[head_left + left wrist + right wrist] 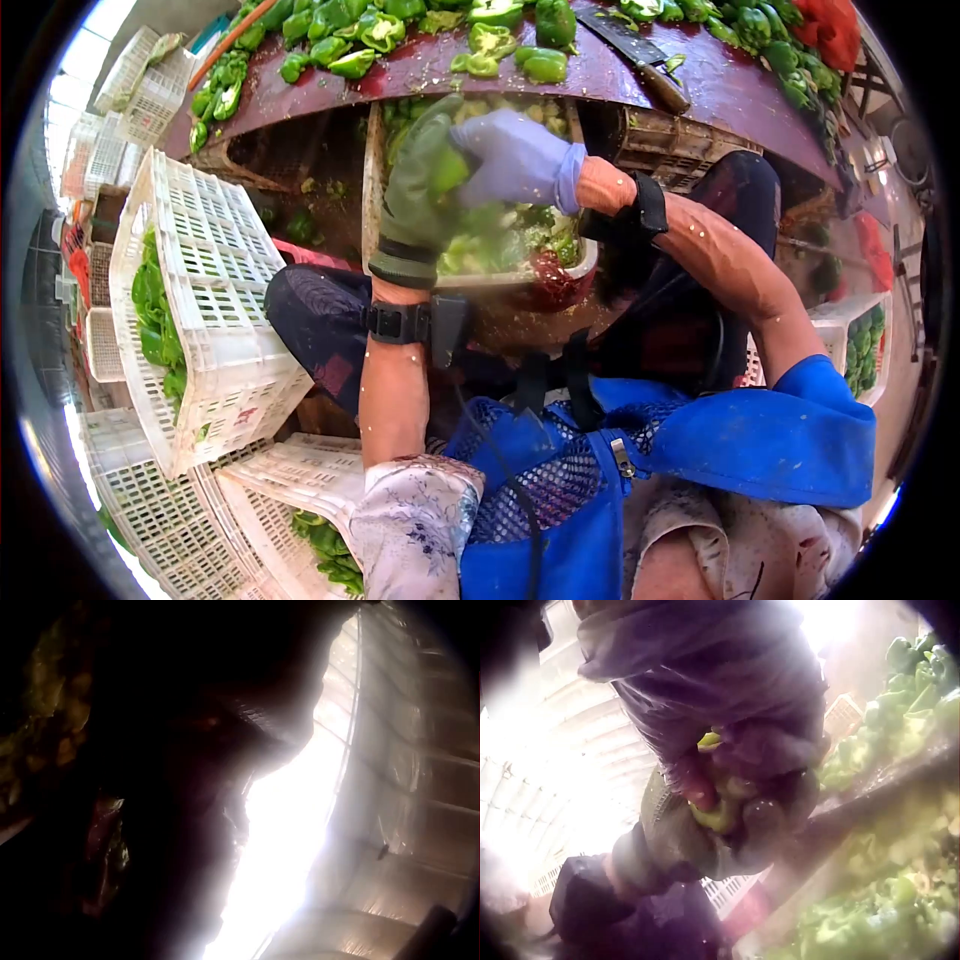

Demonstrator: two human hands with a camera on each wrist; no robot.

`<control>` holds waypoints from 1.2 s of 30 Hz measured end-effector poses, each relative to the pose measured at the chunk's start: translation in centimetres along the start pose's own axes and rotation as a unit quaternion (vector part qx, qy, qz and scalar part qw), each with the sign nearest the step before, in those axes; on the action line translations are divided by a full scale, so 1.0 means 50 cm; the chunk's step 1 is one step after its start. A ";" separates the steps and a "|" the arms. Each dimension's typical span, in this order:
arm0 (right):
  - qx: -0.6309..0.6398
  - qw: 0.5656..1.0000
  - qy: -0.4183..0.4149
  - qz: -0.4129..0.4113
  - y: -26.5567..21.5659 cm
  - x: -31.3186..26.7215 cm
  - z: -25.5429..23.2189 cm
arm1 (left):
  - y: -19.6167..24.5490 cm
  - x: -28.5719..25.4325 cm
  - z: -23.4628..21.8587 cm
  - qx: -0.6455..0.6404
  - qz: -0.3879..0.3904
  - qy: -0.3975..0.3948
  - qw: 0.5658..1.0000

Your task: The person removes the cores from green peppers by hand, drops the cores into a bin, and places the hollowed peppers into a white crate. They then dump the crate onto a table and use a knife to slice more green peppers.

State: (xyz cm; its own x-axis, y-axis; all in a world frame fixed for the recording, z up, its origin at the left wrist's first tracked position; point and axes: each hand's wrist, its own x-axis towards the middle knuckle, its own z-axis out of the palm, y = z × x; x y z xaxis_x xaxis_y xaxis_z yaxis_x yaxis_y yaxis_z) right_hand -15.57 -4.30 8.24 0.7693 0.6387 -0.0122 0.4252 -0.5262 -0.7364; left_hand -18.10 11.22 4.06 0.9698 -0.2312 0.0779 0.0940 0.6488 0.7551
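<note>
1. Together, our left hand (425, 190) in its green glove and right hand (515, 160) in a purple one close around one pepper (716, 814), over the tub (585, 262) so scraps drop in.
2. Glossy whole peppers (350, 40) and a knife (640, 55) lie on the wet maroon worktop (720, 90); a slotted white crate (215, 300) stands left.

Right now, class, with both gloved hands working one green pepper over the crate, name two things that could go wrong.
1. The left hand and right hand grip the pepper tightly together; pulp may make gloves slip, so pieces could miss the crate.
2. The knife lies bare on the wet board among peppers; a blind reach might meet its blade.
</note>
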 end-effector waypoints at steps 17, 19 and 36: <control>0.018 0.993 -0.117 0.026 0.072 0.057 0.082 | -0.069 -0.078 -0.084 0.050 -0.034 0.151 0.987; 0.015 0.989 -0.147 0.018 0.075 0.062 0.084 | -0.069 -0.091 -0.088 0.052 -0.035 0.160 0.985; 0.010 0.989 -0.090 0.113 0.126 0.058 0.175 | -0.112 -0.098 -0.072 0.248 -0.001 0.204 0.947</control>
State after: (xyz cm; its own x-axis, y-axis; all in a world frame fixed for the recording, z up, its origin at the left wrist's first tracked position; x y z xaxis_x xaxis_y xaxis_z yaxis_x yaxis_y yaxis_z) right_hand -14.85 -0.85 -2.35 0.7455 0.5964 -0.2975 0.2409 -0.6574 -0.7140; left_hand -22.56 11.33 -2.89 0.9857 0.1323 -0.1046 0.0760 0.2058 0.9757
